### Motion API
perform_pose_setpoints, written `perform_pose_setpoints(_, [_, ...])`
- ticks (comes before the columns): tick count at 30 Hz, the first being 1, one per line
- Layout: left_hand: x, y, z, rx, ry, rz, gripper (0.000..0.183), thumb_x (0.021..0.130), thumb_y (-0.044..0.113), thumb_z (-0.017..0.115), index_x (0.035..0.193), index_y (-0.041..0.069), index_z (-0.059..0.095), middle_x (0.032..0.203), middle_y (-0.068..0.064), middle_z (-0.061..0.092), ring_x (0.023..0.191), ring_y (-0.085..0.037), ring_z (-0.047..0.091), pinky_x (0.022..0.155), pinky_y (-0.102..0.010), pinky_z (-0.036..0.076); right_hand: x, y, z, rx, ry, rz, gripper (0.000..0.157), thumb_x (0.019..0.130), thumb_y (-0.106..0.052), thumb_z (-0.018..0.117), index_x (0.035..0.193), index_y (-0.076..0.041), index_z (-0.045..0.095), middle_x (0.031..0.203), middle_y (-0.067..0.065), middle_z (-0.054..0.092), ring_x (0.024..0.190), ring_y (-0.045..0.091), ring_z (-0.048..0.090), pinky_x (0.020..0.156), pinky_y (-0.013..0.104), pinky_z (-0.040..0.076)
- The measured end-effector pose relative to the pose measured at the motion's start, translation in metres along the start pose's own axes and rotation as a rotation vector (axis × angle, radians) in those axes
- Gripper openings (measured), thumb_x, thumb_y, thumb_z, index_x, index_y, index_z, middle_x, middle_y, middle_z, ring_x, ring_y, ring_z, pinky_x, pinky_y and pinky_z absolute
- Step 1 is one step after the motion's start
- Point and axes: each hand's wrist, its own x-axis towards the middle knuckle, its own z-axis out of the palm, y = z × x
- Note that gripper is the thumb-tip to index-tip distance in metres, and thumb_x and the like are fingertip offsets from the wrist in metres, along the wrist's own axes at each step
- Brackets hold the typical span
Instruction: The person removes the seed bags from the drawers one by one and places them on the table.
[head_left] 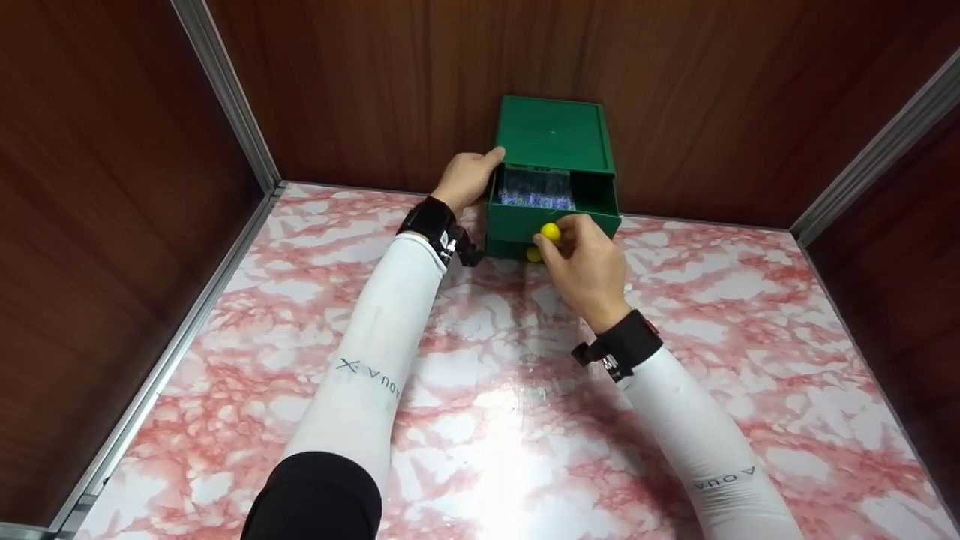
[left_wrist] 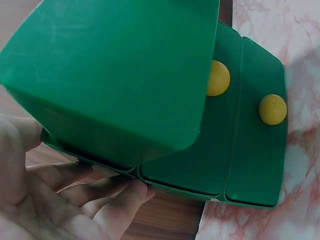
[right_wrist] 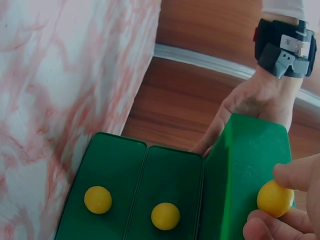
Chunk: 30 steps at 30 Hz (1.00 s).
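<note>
A small green drawer cabinet (head_left: 555,135) stands against the back wall, its top drawer (head_left: 517,225) pulled well out. My right hand (head_left: 589,266) pinches that drawer's round yellow knob (right_wrist: 275,198) between thumb and fingers. Inside the drawer lies a clear plastic packet (head_left: 536,187) with purple and blue contents. My left hand (head_left: 466,178) rests against the cabinet's left side, thumb near the top edge and fairly straight fingers (left_wrist: 117,210) along the side wall. Beneath, the middle drawer (left_wrist: 185,170) and bottom drawer (left_wrist: 257,165) are closed, each with a yellow knob.
Under the cabinet spreads a red-and-white marbled tabletop (head_left: 480,375). Brown wood-grain panels (head_left: 360,90) rise behind and at both sides, with metal strips (head_left: 232,97) at their corners. Both wrists wear black straps with small cameras.
</note>
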Motion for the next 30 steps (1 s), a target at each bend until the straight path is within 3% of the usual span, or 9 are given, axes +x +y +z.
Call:
perform_pose_setpoints(4, [0.0, -0.001, 0.0, 0.043, 0.011, -0.002, 0.052, 0.116, 0.053, 0.052, 0.102, 0.005, 0.069, 0.109, -0.006, 0.064, 0.107, -0.018, 0.059, 0.091, -0.025, 0.045, -0.003, -0.001, -0.001, -0.01, -0.007, 0.0, 0.038, 0.103, -0.032, 0.085, 0.117, 0.0, 0.07, 0.102, 0.016, 0.076, 0.082, 0.03, 0.073, 0.072, 0.044, 0.062])
perform_pose_setpoints(9, [0.0, -0.001, 0.0, 0.071, 0.011, -0.003, 0.059, 0.116, 0.054, 0.052, 0.131, 0.003, 0.076, 0.139, -0.008, 0.071, 0.124, -0.016, 0.061, 0.103, -0.026, 0.047, -0.005, -0.002, -0.004, -0.004, -0.014, 0.001, 0.037, 0.103, -0.031, 0.084, 0.118, 0.0, 0.07, 0.101, 0.016, 0.075, 0.081, 0.03, 0.072, 0.072, 0.044, 0.061])
perform_pose_setpoints(11, [0.0, -0.001, 0.0, 0.067, 0.008, -0.001, 0.058, 0.116, 0.054, 0.052, 0.128, 0.002, 0.076, 0.137, -0.009, 0.071, 0.122, -0.017, 0.061, 0.101, -0.026, 0.046, -0.005, -0.002, -0.005, 0.001, -0.012, 0.003, 0.037, 0.103, -0.031, 0.084, 0.118, 0.0, 0.07, 0.101, 0.016, 0.075, 0.081, 0.029, 0.072, 0.072, 0.043, 0.061])
perform_pose_setpoints(15, [0.001, 0.0, 0.001, 0.076, 0.005, 0.014, 0.054, 0.116, 0.054, 0.051, 0.107, 0.004, 0.07, 0.118, -0.008, 0.067, 0.11, -0.017, 0.059, 0.093, -0.025, 0.044, -0.008, -0.002, -0.007, -0.001, -0.002, -0.002, 0.035, 0.103, -0.03, 0.084, 0.118, -0.001, 0.07, 0.1, 0.015, 0.076, 0.081, 0.029, 0.072, 0.071, 0.044, 0.061])
perform_pose_setpoints(17, [0.0, 0.0, 0.0, 0.071, 0.006, 0.014, 0.054, 0.116, 0.054, 0.051, 0.106, 0.004, 0.069, 0.116, -0.008, 0.066, 0.109, -0.018, 0.058, 0.092, -0.026, 0.044, -0.009, -0.003, -0.006, 0.002, 0.001, -0.006, 0.036, 0.103, -0.031, 0.085, 0.117, -0.001, 0.07, 0.1, 0.015, 0.076, 0.081, 0.028, 0.072, 0.071, 0.044, 0.06])
perform_pose_setpoints(21, [0.0, 0.0, 0.0, 0.07, 0.009, 0.005, 0.058, 0.116, 0.054, 0.052, 0.128, 0.002, 0.076, 0.133, -0.008, 0.071, 0.119, -0.017, 0.061, 0.101, -0.026, 0.047, -0.012, -0.003, -0.006, 0.009, 0.009, -0.024, 0.037, 0.102, -0.031, 0.086, 0.117, -0.001, 0.07, 0.099, 0.015, 0.076, 0.08, 0.028, 0.072, 0.071, 0.043, 0.061])
perform_pose_setpoints(24, [0.0, -0.001, -0.001, 0.068, -0.005, -0.002, 0.061, 0.117, 0.054, 0.051, 0.143, 0.003, 0.073, 0.146, -0.009, 0.069, 0.126, -0.016, 0.061, 0.105, -0.027, 0.047, -0.014, -0.002, -0.006, 0.01, 0.018, -0.047, 0.036, 0.102, -0.03, 0.086, 0.116, -0.001, 0.07, 0.099, 0.015, 0.075, 0.079, 0.027, 0.072, 0.07, 0.042, 0.061])
perform_pose_setpoints(30, [0.001, 0.0, -0.001, 0.059, -0.021, -0.005, 0.063, 0.117, 0.054, 0.05, 0.146, 0.003, 0.07, 0.15, -0.01, 0.067, 0.131, -0.018, 0.06, 0.106, -0.028, 0.047, -0.016, -0.002, -0.008, 0.011, 0.038, -0.073, 0.035, 0.101, -0.028, 0.087, 0.114, 0.0, 0.07, 0.097, 0.016, 0.076, 0.078, 0.027, 0.072, 0.07, 0.042, 0.062])
